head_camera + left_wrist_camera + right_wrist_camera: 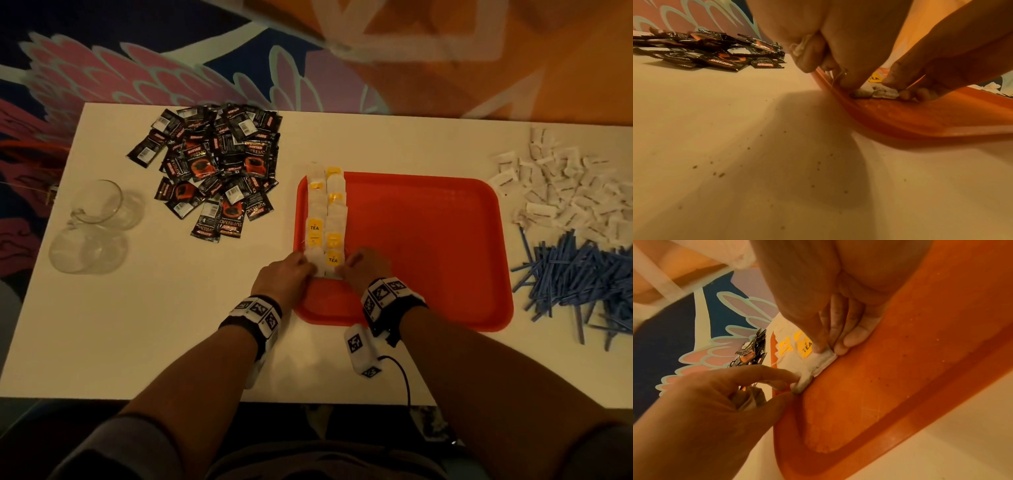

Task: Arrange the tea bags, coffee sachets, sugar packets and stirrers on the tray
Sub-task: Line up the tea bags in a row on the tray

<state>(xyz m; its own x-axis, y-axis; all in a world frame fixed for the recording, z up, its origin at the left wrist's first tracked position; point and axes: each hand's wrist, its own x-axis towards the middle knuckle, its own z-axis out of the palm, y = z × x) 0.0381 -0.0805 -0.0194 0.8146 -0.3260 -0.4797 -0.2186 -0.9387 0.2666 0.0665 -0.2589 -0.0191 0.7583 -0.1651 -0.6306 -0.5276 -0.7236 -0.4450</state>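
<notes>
An orange tray (428,240) lies mid-table. Two columns of white tea bags (327,212) with yellow tags run along its left side. At the near end of the columns, my left hand (308,269) pinches the corner of the last white tea bag (803,382) between index finger and thumb. My right hand (346,269) pinches the edge of the neighbouring tea bag (824,356), the one with the yellow TEA tag, thumb on top and fingers beneath. Black coffee sachets (212,171) are heaped at the left. White sugar packets (565,192) and blue stirrers (582,281) lie right of the tray.
Two glass cups (96,222) lie at the table's left end. A marker block on a cable (363,349) rests near the front edge. Most of the tray floor (879,386) right of the tea bags is bare. Small crumbs dot the tabletop (715,173).
</notes>
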